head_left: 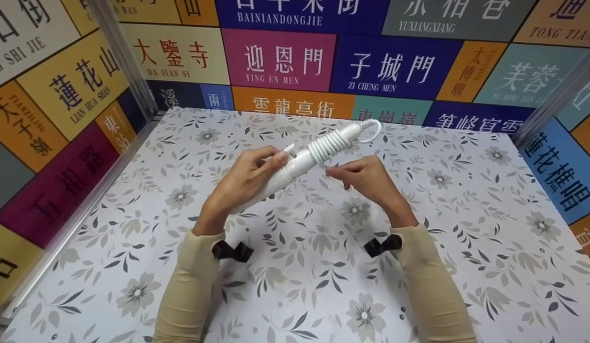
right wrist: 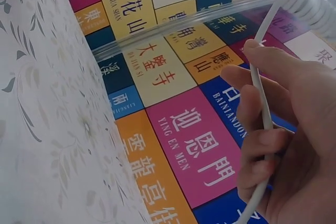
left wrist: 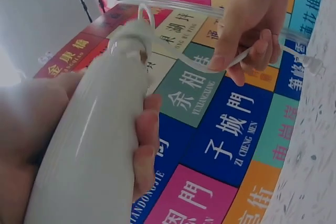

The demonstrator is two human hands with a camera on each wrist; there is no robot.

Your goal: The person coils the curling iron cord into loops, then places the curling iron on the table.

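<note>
A long white tube-shaped appliance (head_left: 297,166) is held tilted above the table, its far end up to the right; its exact kind is not clear. My left hand (head_left: 249,176) grips its thicker body, with the thumb along the upper side near a small white prong (head_left: 289,147). White cord (head_left: 329,146) is wound in several turns round the narrower part, and a loop sticks out at the tip. With thumb and fingers, my right hand (head_left: 366,178) pinches the cord's loose length (right wrist: 265,98), which runs across the curled fingers in the right wrist view.
Beneath the hands lies a table (head_left: 295,286) covered in white floral cloth. Panels (head_left: 280,62) of coloured signs stand at the back and both sides. In the left wrist view a small blurred white piece (left wrist: 313,65) hangs beyond the right hand.
</note>
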